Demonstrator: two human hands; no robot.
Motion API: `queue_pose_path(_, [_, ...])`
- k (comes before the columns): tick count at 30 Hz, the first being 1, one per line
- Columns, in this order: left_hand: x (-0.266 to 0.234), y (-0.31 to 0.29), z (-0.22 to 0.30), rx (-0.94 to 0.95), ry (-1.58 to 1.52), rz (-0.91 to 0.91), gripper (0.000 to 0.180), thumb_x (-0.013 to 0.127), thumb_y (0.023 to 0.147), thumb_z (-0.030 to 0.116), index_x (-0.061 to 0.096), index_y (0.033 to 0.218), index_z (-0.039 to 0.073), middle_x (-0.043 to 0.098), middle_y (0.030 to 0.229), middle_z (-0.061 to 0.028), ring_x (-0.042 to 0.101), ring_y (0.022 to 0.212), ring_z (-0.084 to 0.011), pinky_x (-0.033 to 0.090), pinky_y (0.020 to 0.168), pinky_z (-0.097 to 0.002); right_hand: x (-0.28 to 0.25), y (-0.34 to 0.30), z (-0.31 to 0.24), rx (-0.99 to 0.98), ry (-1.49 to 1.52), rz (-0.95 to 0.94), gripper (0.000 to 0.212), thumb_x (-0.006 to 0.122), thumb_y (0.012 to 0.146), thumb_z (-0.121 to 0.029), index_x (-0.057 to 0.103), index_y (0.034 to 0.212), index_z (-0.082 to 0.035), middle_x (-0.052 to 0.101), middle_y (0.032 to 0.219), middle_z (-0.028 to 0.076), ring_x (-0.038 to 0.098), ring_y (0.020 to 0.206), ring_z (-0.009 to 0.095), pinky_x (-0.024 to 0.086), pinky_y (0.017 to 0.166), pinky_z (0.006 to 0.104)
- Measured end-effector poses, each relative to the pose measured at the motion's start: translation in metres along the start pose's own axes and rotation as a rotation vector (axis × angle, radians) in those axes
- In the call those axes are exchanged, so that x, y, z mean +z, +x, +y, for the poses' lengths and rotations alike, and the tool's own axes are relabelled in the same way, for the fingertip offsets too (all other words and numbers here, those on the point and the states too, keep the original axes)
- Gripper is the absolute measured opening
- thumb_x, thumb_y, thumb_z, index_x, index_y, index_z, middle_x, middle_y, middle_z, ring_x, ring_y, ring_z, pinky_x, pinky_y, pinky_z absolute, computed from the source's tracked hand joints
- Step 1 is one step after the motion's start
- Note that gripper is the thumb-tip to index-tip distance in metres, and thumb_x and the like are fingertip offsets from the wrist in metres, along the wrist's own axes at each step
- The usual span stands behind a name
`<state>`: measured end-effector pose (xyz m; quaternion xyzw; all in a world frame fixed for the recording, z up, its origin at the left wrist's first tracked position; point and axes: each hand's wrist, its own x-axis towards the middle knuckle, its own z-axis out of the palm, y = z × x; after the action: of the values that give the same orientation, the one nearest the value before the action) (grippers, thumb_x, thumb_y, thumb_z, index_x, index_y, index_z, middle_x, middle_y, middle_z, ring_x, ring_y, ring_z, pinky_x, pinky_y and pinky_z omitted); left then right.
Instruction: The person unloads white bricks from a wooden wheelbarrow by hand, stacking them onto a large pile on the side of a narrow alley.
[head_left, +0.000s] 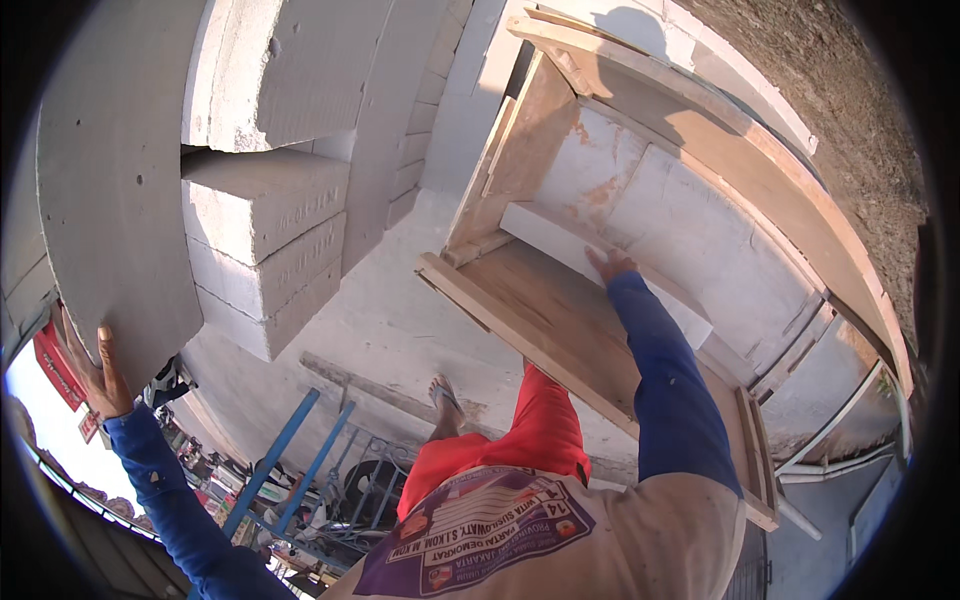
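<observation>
Outdoor spot, pale blocks (295, 215) stacked left, wooden box (520, 338) right. Long white block (552, 238) lies inside the box; right hand (612, 264) is on it, fingers spread, not wrapped round. Left hand (95, 370) is spread against the grey slab's (120, 200) edge. White block looks stiff, fairly heavy, maybe dusty-slick (my guess), corners likely to chip. Best hold: long sides, near both ends.

Strong daylight bleaches the sky (92, 468) at lower left and throws a rounded shadow (632, 30) at the top; fisheye distortion bows the wooden frame (868, 275), and black vignetting darkens every corner.
</observation>
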<state>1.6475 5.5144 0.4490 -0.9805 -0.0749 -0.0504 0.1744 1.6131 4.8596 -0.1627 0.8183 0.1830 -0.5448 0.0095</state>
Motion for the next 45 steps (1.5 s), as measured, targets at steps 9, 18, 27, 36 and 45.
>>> queue_pose_path(9, [0.004, -0.014, -0.002, -0.387, -0.409, -0.054, 0.069, 0.054, 0.097, 0.043, 0.033, 0.148, 0.002, 0.038, 0.148, -0.0172, 0.04, 0.134, -0.0285, 0.031, 0.111, -0.0403, 0.018, 0.008, -0.014, 0.086, 0.034, -0.067, 0.051, 0.031, 0.101, -0.032, 0.018, 0.145, -0.057, 0.03, 0.154, 0.016, 0.042, 0.128, 0.05, 0.035, 0.104, 0.0605])
queue_pose_path(18, [0.005, -0.005, 0.01, -0.251, -0.233, -0.022, 0.069, 0.054, 0.096, 0.047, 0.034, 0.149, 0.008, 0.038, 0.149, -0.0171, 0.037, 0.138, -0.0307, 0.028, 0.113, -0.0401, 0.055, -0.014, -0.013, 0.239, -0.058, 0.146, 0.051, 0.029, 0.102, -0.034, 0.017, 0.148, -0.052, 0.028, 0.154, 0.018, 0.036, 0.131, 0.055, 0.025, 0.104, 0.0707])
queue_pose_path(27, [0.005, -0.002, 0.006, -0.246, -0.339, -0.022, 0.069, 0.057, 0.095, 0.044, 0.034, 0.149, 0.006, 0.04, 0.148, -0.0165, 0.039, 0.136, -0.0274, 0.03, 0.111, -0.0386, 0.027, -0.027, -0.002, 0.244, -0.06, -0.016, 0.057, 0.03, 0.102, -0.03, 0.008, 0.149, -0.051, 0.03, 0.153, 0.018, 0.044, 0.125, 0.052, 0.033, 0.099, 0.0681])
queue_pose_path(36, [0.004, -0.008, 0.01, -0.246, -0.29, -0.025, 0.072, 0.057, 0.094, 0.047, 0.033, 0.149, 0.006, 0.04, 0.148, -0.0168, 0.039, 0.136, -0.028, 0.031, 0.111, -0.0391, 0.031, -0.029, -0.01, 0.228, -0.006, -0.037, 0.055, 0.027, 0.102, -0.029, 0.008, 0.149, -0.051, 0.031, 0.152, 0.018, 0.044, 0.125, 0.051, 0.033, 0.099, 0.0688])
queue_pose_path(45, [-0.004, -0.001, 0.016, -0.272, -0.311, -0.039, 0.073, 0.054, 0.095, 0.047, 0.03, 0.149, 0.003, 0.035, 0.151, -0.0188, 0.036, 0.138, -0.0281, 0.032, 0.111, -0.0388, 0.026, -0.026, -0.014, 0.195, -0.023, 0.071, 0.06, 0.036, 0.101, -0.029, 0.009, 0.153, -0.04, 0.021, 0.157, 0.016, 0.027, 0.138, 0.05, 0.02, 0.109, 0.0673])
